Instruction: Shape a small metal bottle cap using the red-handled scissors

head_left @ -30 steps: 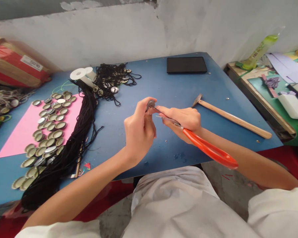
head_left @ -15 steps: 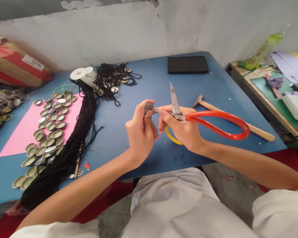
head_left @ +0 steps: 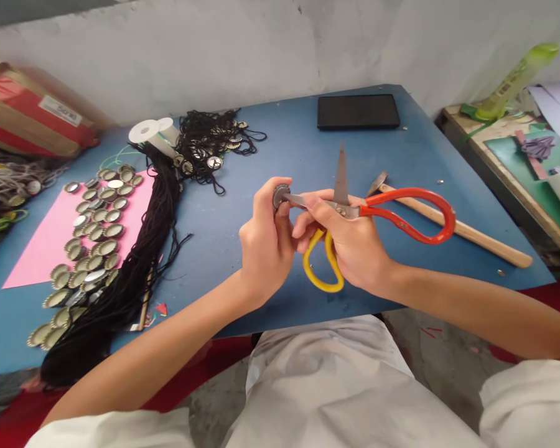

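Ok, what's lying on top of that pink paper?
Dozens of metal bottle caps lie on the pink paper. The black cord bundle overlaps its right edge, hiding whatever is beneath it there.

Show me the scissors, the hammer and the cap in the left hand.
scissors [head_left: 452, 219], head view, red handle loop.
hammer [head_left: 485, 239], head view, wooden handle.
cap [head_left: 280, 196], head view, its round face.

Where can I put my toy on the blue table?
Bare blue lies between the black cords and the left hand, and between the cord tangle and the black pad. The left side is crowded with bottle caps on pink paper.
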The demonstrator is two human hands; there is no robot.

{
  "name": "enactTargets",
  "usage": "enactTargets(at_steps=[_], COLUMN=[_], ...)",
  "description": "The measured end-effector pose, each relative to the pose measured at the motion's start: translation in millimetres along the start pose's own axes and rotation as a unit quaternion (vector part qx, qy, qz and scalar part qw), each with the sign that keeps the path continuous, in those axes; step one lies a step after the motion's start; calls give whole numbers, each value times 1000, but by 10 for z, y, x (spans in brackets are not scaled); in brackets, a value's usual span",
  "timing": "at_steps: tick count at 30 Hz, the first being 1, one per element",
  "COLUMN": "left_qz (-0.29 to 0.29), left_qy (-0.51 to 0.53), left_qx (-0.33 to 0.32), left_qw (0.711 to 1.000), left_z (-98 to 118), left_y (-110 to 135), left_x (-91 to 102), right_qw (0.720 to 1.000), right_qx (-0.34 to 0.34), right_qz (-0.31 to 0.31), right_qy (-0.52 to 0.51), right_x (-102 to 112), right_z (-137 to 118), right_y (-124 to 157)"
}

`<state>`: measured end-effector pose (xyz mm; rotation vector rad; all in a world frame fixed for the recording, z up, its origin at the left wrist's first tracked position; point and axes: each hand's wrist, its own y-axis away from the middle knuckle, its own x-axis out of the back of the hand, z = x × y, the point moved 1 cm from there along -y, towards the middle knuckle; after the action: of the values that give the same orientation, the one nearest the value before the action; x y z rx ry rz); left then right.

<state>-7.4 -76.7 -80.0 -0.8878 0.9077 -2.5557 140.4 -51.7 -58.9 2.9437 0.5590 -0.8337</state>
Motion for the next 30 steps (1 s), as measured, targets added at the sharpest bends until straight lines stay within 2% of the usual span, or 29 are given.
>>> enactTargets(at_steps=[3,6,10,15,19,22,27,30], left_qz=[-26,-51,-83,-83,-58,-47,-50,-63], left_qy=[7,28,79,72,39,7,-12,-14], left_qx=[-13,-10,21,22,17,1,-23,-48], left_qw=[1000,998,993,994,997,999,998,997], left_z=[-56,-96,-103,-75,-59,-50,-99,-135], left_y=[-22,-42,-92,-176,-195,-187,-171,-162], left_x=[35,78,119,149,164,158,144,157], right_qw=[992,968,941,943,968,977,976,968], right_qx=[57,113,156,169,148,146,144,140], right_qz=[-24,-60,-90,-64,-62,-53,-51,-64], right_qy=[107,214,286,278,192,146,157,200], right_x=[89,182,267,235,131,79,86,112], right_z=[15,10,-14,-14,-2,6,68,105], right_y=[-64,-126,-186,-186,-162,-150,-154,-149])
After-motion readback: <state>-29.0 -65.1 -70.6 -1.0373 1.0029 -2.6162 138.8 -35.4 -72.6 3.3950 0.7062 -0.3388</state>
